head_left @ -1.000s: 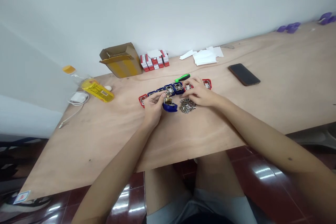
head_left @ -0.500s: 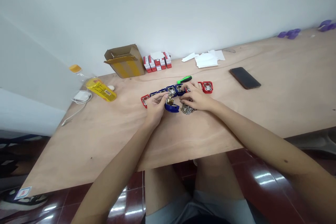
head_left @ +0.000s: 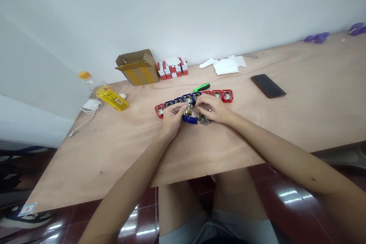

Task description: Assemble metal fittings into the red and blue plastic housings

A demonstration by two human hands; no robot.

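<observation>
My left hand (head_left: 171, 116) is closed round a blue padlock (head_left: 190, 117) with a brass top, held just above the wooden table (head_left: 200, 148). My right hand (head_left: 213, 107) is beside it, fingers pinched together at the padlock's top; what they hold is too small to make out. Under the right hand lies a small heap of metal keys (head_left: 204, 119). Behind both hands runs a row of red and blue padlocks (head_left: 223, 95), with a green-handled screwdriver (head_left: 201, 87) lying just beyond them.
A black phone (head_left: 268, 85) lies to the right. White papers (head_left: 227, 65), small red boxes (head_left: 173, 68) and an open cardboard box (head_left: 138, 68) sit along the wall. A yellow bottle (head_left: 107, 93) and white charger (head_left: 90, 105) are at the left. My knees show below the table edge.
My right hand has drawn back from the row of padlocks to the top of the blue padlock in my left hand. The view has shifted slightly.
</observation>
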